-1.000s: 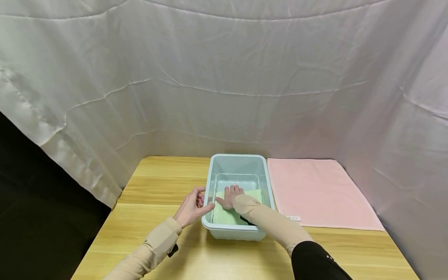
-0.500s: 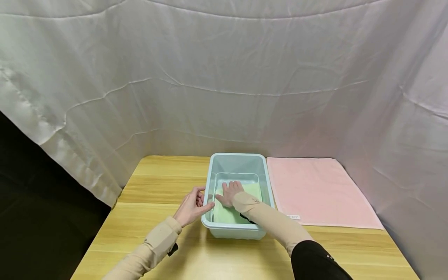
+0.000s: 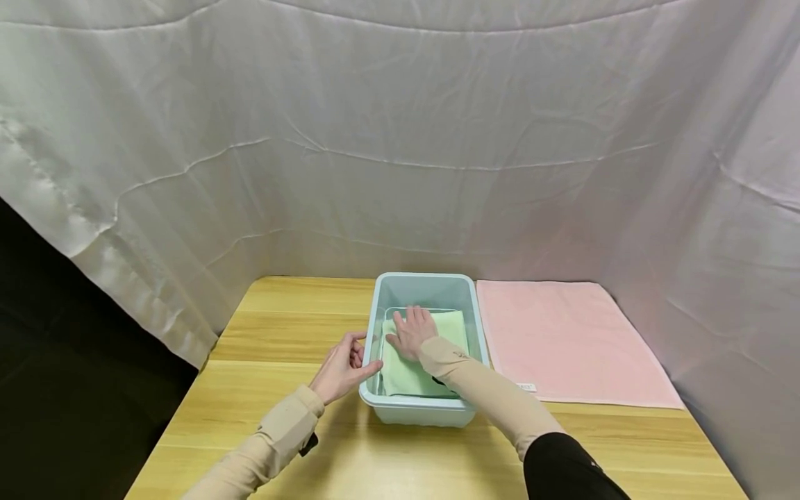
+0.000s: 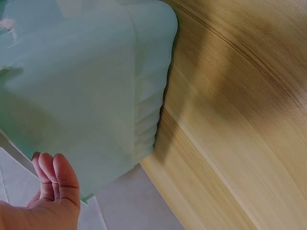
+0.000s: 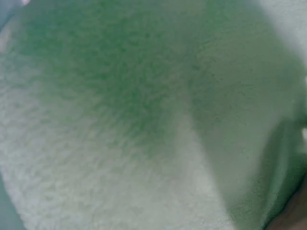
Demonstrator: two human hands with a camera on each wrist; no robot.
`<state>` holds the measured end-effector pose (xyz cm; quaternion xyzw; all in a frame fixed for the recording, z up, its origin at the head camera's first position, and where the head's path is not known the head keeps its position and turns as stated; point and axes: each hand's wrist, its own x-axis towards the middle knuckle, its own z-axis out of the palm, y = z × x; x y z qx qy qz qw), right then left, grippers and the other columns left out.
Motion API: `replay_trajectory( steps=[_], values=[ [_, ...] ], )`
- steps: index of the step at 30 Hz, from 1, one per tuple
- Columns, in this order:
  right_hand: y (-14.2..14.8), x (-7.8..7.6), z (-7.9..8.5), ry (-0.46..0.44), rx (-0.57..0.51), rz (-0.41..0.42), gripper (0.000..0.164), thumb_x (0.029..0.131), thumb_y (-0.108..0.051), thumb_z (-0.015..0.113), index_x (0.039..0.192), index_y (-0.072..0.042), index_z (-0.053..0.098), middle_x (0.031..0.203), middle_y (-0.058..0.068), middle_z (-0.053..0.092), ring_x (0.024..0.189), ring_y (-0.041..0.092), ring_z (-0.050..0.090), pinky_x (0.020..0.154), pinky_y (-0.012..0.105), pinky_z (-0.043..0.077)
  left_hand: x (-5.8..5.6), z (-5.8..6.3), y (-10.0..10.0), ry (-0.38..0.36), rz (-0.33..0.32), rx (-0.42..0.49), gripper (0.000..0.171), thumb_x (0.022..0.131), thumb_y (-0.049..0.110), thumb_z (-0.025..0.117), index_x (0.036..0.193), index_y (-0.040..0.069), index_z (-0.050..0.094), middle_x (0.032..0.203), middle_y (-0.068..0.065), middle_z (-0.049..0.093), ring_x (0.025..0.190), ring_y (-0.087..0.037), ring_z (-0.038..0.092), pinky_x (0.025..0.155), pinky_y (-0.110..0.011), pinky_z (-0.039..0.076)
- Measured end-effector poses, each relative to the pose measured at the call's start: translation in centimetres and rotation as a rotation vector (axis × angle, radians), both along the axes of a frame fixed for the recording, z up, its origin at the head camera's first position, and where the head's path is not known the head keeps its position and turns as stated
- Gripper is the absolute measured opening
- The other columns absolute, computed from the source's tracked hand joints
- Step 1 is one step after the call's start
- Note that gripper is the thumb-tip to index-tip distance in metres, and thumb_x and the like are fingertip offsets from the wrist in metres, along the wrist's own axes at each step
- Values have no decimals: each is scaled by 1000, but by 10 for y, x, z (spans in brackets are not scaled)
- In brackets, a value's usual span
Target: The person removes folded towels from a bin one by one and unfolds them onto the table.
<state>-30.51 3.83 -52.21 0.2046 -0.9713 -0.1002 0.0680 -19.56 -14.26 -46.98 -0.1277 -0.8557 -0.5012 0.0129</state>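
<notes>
A light blue plastic bin (image 3: 425, 277) stands on the wooden table, with a folded pale green towel (image 3: 451, 332) lying inside it. My right hand (image 3: 414, 335) rests spread on the towel's left part, fingers pointing to the bin's far end. Fuzzy green towel cloth (image 5: 110, 167) fills most of the right wrist view. At the bin's left side, my left hand (image 3: 342, 368) holds the rim, thumb over the edge and fingers outside. The left wrist view shows curled fingers (image 4: 65, 175) by the bin's outer wall (image 4: 91, 86).
A pink towel (image 3: 571, 340) with a small white label lies flat right of the bin. Wooden tabletop (image 3: 300, 319) shows to the left and in front. Pale grey curtains (image 3: 400, 139) enclose the table at the back and sides.
The right hand has slid away from me toward the bin's far end, and the green towel's far edge has moved that way with it. The left hand stays at the rim.
</notes>
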Motion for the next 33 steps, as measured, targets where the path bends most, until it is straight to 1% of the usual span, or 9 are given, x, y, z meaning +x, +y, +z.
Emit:
replay_trajectory(
  steps=[4,9,12,16,21,25,29,33],
  values=[
    [1,0,8,59,-11,40,44,101,-54,48,121,-16,51,106,10,58,104,26,56,91,36,47,0,0,-1,1,7,-1,61,84,10,80,133,-8,50,86,-14,61,73,-7,51,65,-15,46],
    [1,0,18,87,-6,63,44,102,-53,46,125,-15,50,104,10,56,101,25,55,87,34,46,0,0,-3,-11,11,5,63,84,12,80,134,-8,49,84,-12,61,72,-6,51,65,-15,47],
    [1,2,26,116,-6,74,42,103,-52,47,122,-15,51,103,9,56,99,25,55,85,34,46,1,0,-3,-13,11,7,63,84,12,80,134,-8,48,84,-9,60,72,-7,51,64,-15,47],
    [2,3,36,193,-25,98,38,102,-50,50,115,-14,52,98,8,55,95,26,55,81,34,46,1,1,-3,-15,26,4,64,84,12,80,134,-9,48,81,-8,61,70,-7,51,62,-16,47],
    [1,3,49,270,-65,123,36,101,-47,53,111,-12,53,95,10,56,92,28,55,79,35,46,1,1,-4,-19,48,19,63,84,10,80,135,-9,48,74,-4,60,66,-6,50,60,-16,45],
    [1,4,59,288,-85,140,36,102,-46,53,111,-11,53,95,11,56,92,29,55,79,37,45,2,1,-7,-15,66,15,61,86,10,78,135,-9,47,70,-2,60,64,-6,50,62,-17,44],
    [1,5,69,275,-110,151,36,103,-44,52,113,-10,53,96,12,56,92,30,55,79,38,46,2,1,-11,-18,99,-1,59,87,11,76,136,-8,49,68,-1,58,62,-7,49,63,-18,44],
    [2,8,79,276,-135,156,34,103,-42,51,112,-9,51,94,12,56,91,30,55,78,37,45,2,2,-16,-38,122,-6,58,88,13,76,136,-5,50,68,0,57,62,-7,49,63,-18,43]
  ],
)
